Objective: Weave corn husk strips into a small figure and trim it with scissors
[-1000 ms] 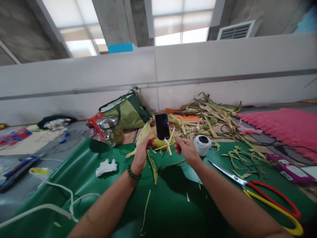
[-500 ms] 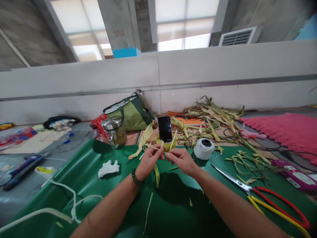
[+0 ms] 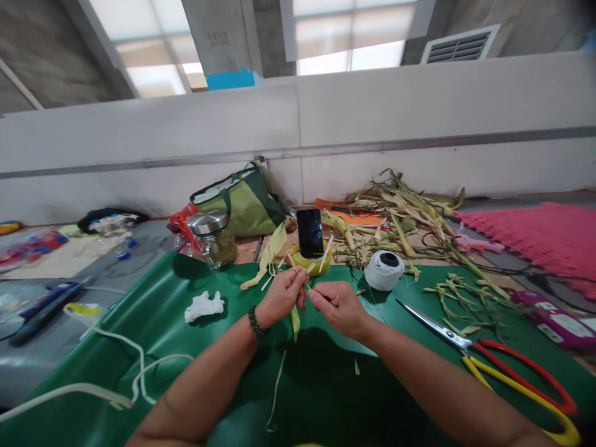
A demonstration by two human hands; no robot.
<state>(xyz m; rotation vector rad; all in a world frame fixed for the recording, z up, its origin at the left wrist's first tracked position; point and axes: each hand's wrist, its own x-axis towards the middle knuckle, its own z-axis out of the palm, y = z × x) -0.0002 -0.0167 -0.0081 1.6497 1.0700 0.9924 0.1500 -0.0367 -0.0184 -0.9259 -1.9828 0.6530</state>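
My left hand [image 3: 282, 297], a dark bead bracelet on its wrist, pinches a pale corn husk strip [image 3: 311, 268]. A green husk piece [image 3: 295, 324] hangs beneath its fingers. Close on the right, my right hand [image 3: 339, 309] is curled with its thumb pressed on the forefinger, gripping the other end of a thin strip that runs between both hands. Its exact end is hidden by the fingers. Just beyond the hands, a black phone [image 3: 310, 233] leans upright in a yellow-green round holder [image 3: 319, 266]. A broad husk leaf [image 3: 272, 253] lies to the left of it.
A white thread spool [image 3: 383, 278] stands right of my hands. Large scissors [image 3: 465, 343] with red and yellow handles lie on the green mat [image 3: 177, 366]. A lidded glass jar [image 3: 218, 247], green bag [image 3: 249, 208], white tissue [image 3: 203, 307], husk pile [image 3: 400, 211] and white cable [image 3: 139, 354] surround.
My right hand's fingers have curled in tighter, and it has drawn slightly away from my left hand, with the thin strip stretched between. The view has tipped down a little.
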